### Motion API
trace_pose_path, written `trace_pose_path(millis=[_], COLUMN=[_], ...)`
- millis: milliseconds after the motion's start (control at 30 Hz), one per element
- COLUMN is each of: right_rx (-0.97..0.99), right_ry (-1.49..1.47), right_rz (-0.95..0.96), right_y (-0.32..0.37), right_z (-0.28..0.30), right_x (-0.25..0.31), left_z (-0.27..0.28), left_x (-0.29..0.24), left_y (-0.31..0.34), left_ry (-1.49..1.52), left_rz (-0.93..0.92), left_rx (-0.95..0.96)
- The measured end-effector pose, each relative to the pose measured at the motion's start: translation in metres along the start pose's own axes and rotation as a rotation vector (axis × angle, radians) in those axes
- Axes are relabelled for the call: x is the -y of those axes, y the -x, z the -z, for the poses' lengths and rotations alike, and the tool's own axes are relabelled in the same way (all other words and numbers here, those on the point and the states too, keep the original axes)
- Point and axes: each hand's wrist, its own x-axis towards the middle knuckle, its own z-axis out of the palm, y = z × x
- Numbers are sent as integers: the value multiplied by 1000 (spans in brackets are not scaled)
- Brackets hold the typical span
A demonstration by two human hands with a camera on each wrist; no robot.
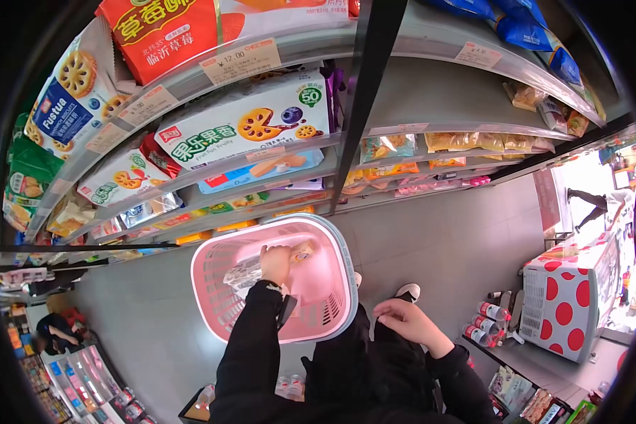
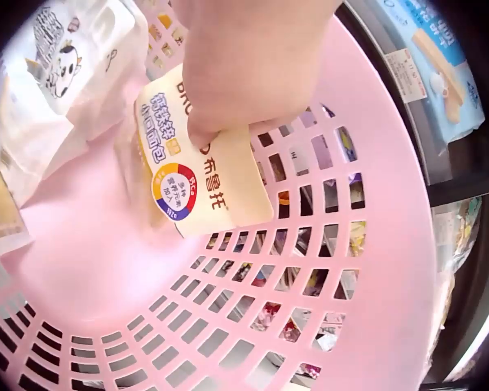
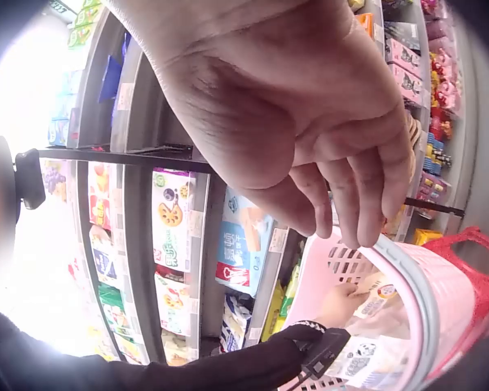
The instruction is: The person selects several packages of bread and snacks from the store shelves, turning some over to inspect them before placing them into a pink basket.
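A pink plastic basket with slotted walls stands in front of the person. Reaching down into it, the left hand grips a cream-coloured bread packet by its upper edge, thumb over the printed front. The packet is inside the basket, near the slotted wall. Beside it lies a white packet with a cow drawing, partly cut off in the left wrist view. The right hand hangs in the air to the right of the basket, fingers loosely bent and holding nothing. In the right wrist view its fingertips overlap the basket rim.
Shelves of boxed and bagged snacks, including a fruit biscuit box, curve along the front. A red basket part shows beside the pink wall. A dotted red-and-white cabinet and bottles stand at the right. Other people are farther off.
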Motion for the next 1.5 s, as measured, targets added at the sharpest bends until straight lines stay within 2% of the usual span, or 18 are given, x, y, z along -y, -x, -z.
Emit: trace_pose_path(millis=[100,167,300,367,400,467,567,633,767,933,1033,1100,1167,1233,1267,1300,1367,1500], right_rx=[19,26,45,15,11,-71,-60,-57,-114,-205,-336,-427,-444,-459,-459,-458,-455,-458], right_ry=[27,42,70,110,113,296,191,146,37,163,156,89,69,41,-59,-157,-202,-423], right_rz=[28,62,181,356,377,716,711,738,757,845,902,843,820,798,767,734,743,753], right_y=[-6,-10,-13,-13,-12,-4,19,34,73,121,145,160,165,168,169,170,171,153], right_z=[-2,-2,0,3,5,14,32,52,101,165,194,213,233,251,259,266,281,304], right_x=[5,8,32,42,52,75,95,96,91,73,64,57,46,37,35,33,34,38], left_z=[37,63,164,200,210,244,273,288,309,309,311,304,301,281,273,267,250,203], left_x=[4,3,-21,-32,-39,-64,-105,-138,-211,-298,-351,-378,-393,-397,-396,-395,-395,-411], left_y=[25,49,89,100,103,106,101,93,82,63,63,60,54,45,36,32,27,16], left_ry=[149,461,546,743,819,769,717,702,615,568,547,677,547,969,1254,1251,1649,1483], left_rz=[-58,-48,-179,-128,-136,-240,-398,-612,-773,-907,-890,-885,-797,-873,-839,-833,-849,-693], left_rx=[-17,-68,-59,218,238,227,268,309,295,385,398,364,451,418,655,655,643,609])
